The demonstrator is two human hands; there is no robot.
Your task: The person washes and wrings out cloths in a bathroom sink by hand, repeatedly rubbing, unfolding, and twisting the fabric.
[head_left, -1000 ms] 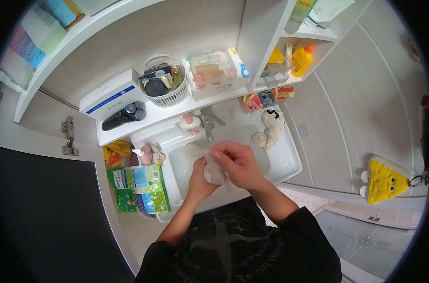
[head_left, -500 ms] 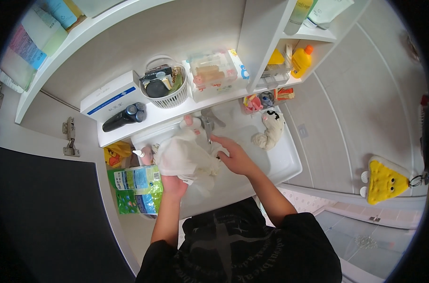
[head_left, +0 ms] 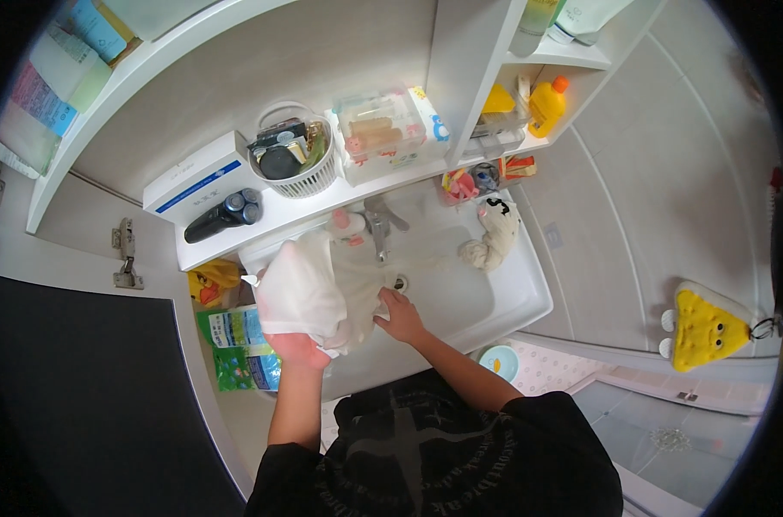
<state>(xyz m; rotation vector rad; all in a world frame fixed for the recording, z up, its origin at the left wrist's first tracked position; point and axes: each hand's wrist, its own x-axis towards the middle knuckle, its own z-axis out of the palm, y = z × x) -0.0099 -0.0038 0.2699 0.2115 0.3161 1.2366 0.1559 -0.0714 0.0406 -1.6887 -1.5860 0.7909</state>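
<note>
A wet white cloth hangs over the left part of the white sink. My left hand holds it from beneath. The fabric covers the fingers, and pink shows through in places. At the cloth's right edge, my right hand grips the fabric with closed fingers, just below the drain. Behind the cloth stands the metal faucet, and a pink-and-white bottle sits left of it. A bunched white cloth with black marks lies on the sink's right rim.
Along the shelf stand a black shaver, a white box, a filled basket and a clear container. Green packets lie left of the sink. An open cabinet door flanks the left side. A yellow triangular cloth hangs right.
My right hand has moved from beside the faucet down and left onto the cloth. My left hand has shifted left with the cloth, uncovering the drain and the bottle by the faucet.
</note>
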